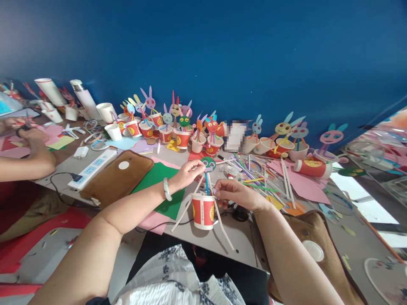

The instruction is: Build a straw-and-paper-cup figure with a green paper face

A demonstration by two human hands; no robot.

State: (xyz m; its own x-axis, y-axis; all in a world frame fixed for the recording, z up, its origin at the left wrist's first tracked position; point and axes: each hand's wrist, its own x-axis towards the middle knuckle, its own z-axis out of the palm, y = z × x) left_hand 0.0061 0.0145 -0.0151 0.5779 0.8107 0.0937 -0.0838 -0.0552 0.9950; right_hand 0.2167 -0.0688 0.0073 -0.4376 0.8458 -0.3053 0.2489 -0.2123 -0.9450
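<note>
A red-and-white paper cup [203, 212] stands upright near the table's front edge, with white pipe-cleaner-like strips [224, 228] splaying down at its sides. A blue stem [207, 184] rises out of it to a round green paper face [209, 162] with two eyes. My left hand [189, 173], a bracelet on its wrist, pinches a small lilac paper piece [208, 169] at the lower part of the face. To the right of the stem, my right hand [233, 194] has thumb and forefinger closed together. A bit of pale lilac shows at its fingertips, too small to name.
Finished cup figures with paper heads [184, 123] line the blue wall. Loose pipe cleaners and straws [254, 173] lie behind my right hand. Left are a green sheet [159, 184], a brown pouch [117, 176] and a power strip [93, 169]. A co-worker's hand [34, 137] works at far left.
</note>
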